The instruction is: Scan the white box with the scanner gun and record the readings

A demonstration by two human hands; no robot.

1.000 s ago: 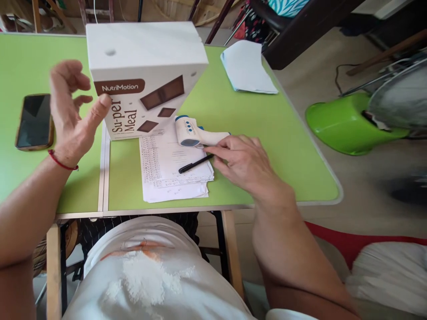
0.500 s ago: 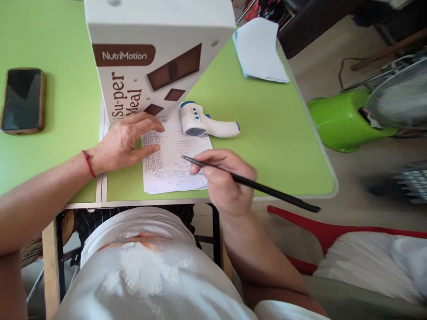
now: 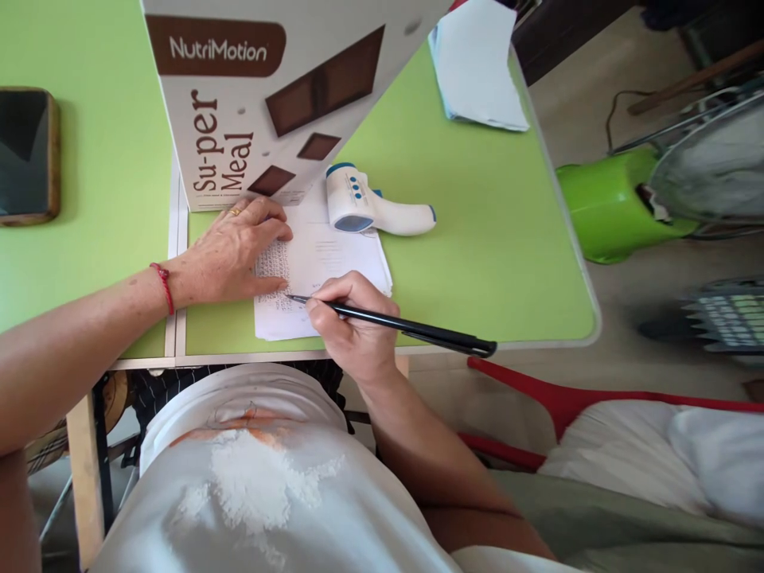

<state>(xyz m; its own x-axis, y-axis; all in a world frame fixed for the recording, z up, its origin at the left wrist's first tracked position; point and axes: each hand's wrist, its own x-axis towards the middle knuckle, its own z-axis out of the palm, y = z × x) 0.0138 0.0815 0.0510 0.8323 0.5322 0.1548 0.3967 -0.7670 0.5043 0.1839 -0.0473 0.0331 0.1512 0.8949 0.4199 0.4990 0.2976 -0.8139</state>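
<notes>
A black pen is gripped in my right hand, its tip at the written lines on the lower left part of the paper sheets. My left hand, with a ring and a red cord bracelet, rests on the left side of the sheets, fingers apart and holding nothing. Just beyond its fingers stands a large white NutriMotion box. A white and blue infrared thermometer lies over the upper right of the sheets. Dense handwriting covers the sheets' left side; my hands hide part of it.
The green table has a metal seam on its left. A phone lies at far left, folded paper at the back right. Beyond the right edge are a green bin and a red chair.
My right hand has moved left with the pen, bringing the tip to the handwriting near my left thumb. The view has shifted slightly. My left hand stays at the sheets.
</notes>
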